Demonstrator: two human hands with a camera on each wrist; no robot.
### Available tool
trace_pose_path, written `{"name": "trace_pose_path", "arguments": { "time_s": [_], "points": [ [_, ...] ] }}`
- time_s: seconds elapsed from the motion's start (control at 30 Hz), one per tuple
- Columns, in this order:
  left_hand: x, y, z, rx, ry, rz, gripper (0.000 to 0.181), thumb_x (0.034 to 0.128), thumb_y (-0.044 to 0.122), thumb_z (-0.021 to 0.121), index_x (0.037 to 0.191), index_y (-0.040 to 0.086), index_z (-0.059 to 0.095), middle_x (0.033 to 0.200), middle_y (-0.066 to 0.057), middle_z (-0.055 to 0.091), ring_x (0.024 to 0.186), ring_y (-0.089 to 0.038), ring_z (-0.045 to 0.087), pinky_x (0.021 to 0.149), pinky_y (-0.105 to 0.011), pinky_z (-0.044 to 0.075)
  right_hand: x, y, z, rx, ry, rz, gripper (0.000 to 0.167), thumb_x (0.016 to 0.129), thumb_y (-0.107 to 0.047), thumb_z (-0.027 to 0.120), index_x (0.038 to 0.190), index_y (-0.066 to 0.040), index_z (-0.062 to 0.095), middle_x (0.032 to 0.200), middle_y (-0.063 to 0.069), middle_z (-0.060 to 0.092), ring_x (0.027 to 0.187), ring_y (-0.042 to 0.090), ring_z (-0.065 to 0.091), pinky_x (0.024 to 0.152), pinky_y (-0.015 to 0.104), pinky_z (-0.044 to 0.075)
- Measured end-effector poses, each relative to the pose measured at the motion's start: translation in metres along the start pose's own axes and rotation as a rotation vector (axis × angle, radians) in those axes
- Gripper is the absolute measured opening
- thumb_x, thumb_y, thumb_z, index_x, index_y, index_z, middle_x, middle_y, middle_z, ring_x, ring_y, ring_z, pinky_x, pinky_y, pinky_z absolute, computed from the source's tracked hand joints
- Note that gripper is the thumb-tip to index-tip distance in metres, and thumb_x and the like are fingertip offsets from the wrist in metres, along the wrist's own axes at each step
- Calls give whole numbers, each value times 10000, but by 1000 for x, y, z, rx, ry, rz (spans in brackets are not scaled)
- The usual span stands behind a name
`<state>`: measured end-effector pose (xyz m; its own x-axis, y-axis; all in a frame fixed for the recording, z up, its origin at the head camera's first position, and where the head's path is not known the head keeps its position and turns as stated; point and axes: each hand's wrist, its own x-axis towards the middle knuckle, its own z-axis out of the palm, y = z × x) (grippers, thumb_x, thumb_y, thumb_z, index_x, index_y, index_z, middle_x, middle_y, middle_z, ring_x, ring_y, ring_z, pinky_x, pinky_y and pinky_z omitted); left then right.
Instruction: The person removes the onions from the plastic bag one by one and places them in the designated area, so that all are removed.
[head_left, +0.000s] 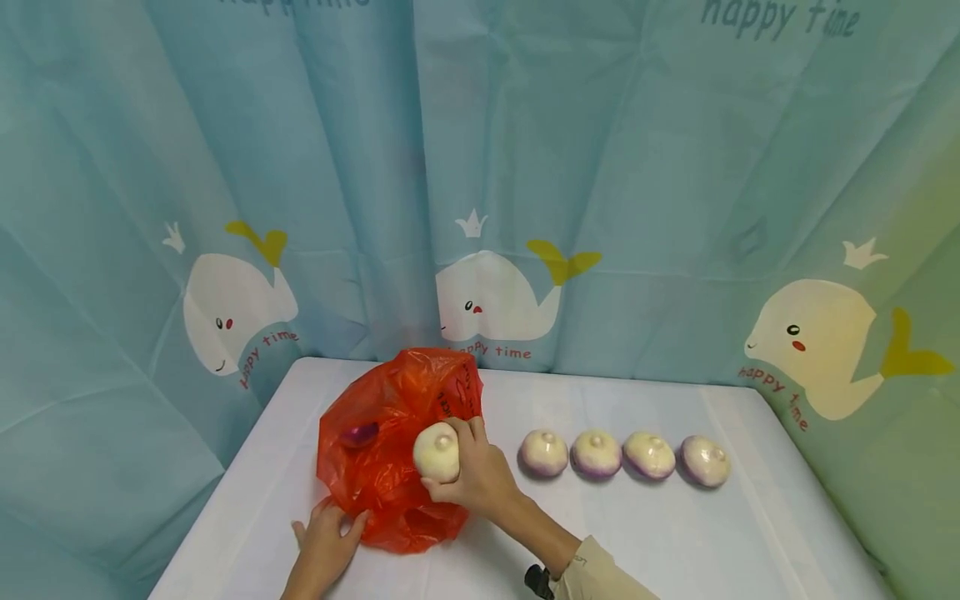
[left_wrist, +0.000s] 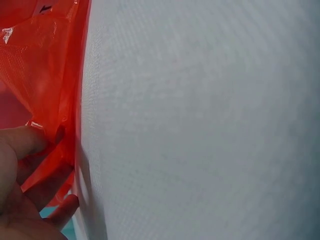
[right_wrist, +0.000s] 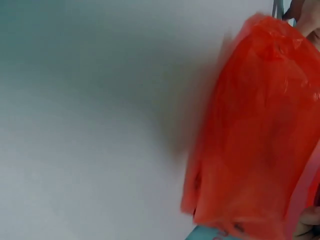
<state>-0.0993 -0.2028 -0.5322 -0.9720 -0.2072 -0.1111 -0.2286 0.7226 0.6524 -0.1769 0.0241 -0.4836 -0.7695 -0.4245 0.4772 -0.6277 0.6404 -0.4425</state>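
In the head view, my right hand (head_left: 476, 471) holds a pale turnip (head_left: 436, 452) between thumb and fingers, over the open red plastic bag (head_left: 397, 400). My left hand (head_left: 327, 533) grips the bag's near left edge; in the left wrist view, the thumb (left_wrist: 25, 140) lies on the red film with fingers behind it. Inside the bag shows a dark purple thing (head_left: 360, 434), partly hidden by the film. The right wrist view has the bag's side (right_wrist: 255, 135) and only a bit of the right hand (right_wrist: 307, 222) at the edge; the turnip is out of sight there.
Right of the bag, several white-and-purple turnips (head_left: 596, 454) lie in a row on the white-covered table (head_left: 637, 542). A blue curtain (head_left: 637, 167) with whale prints hangs behind the table's back edge and along its sides.
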Motion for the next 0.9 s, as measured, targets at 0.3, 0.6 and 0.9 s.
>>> {"name": "trace_pose_path", "arguments": {
  "time_s": [0.3,0.6,0.9],
  "points": [
    [-1,1,-2,3,-10,-16,364,871,217,676,1106,-55,621,1137,-229,597,1202,-475,365,905,-771,-60,-17,26,-18,47,-26,-4,762,638,-489,786,1272,-188,490,947,-18,431,614,59,507,531,187,443],
    [-1,2,-3,-1,-17,-6,412,869,252,678,1146,-46,611,1166,-233,588,1212,-478,352,901,-772,-63,-28,46,-30,248,-79,1,799,693,-309,807,1372,-186,403,1174,44,420,944,152,545,723,294,511],
    [0,2,0,2,-31,-21,382,868,220,677,1095,-80,613,1153,-250,578,1185,-488,368,903,-774,-46,-37,63,-37,255,-34,-55,793,717,-205,819,1384,-139,395,1291,34,438,992,136,540,757,293,512]
  ]
}}
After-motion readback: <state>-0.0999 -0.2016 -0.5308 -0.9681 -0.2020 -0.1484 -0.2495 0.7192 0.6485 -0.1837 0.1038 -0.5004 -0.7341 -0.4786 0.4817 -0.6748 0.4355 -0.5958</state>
